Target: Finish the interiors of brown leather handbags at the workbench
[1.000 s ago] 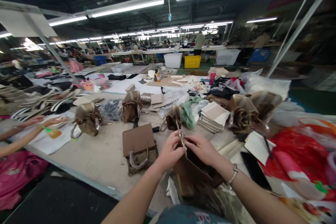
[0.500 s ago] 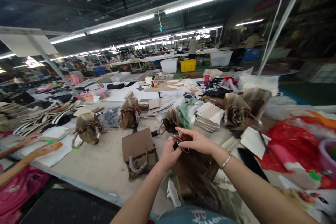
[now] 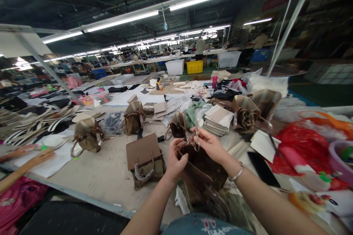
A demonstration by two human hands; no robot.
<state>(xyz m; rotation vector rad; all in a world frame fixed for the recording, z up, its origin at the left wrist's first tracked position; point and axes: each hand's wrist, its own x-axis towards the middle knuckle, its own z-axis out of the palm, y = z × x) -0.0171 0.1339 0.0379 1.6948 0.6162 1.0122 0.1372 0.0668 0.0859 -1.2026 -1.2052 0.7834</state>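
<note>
A large brown bag (image 3: 205, 169) stands at the table's front edge, its dark opening facing up. My left hand (image 3: 176, 158) is closed on the rim of this bag at its far left side. Just right of it, my right hand (image 3: 208, 143) grips small scissors (image 3: 196, 137), which point upward above the rim. Beyond my hands sits a small brown bag (image 3: 178, 125). To the left lies another brown bag (image 3: 145, 161) with its flap raised and a plastic-wrapped handle.
More brown bags (image 3: 87, 134) stand on the table (image 3: 110, 169). A stack of panels (image 3: 218, 119), a black phone (image 3: 263, 169), a red plastic bag (image 3: 298, 139) and a purple basket (image 3: 340, 161) are at right. A co-worker's hands (image 3: 41, 157) rest at far left.
My hands have moved apart. The scissors now stand upright in my right hand, and my left hand has shifted onto the rim. The bag's opening shows more, and the view has shifted slightly.
</note>
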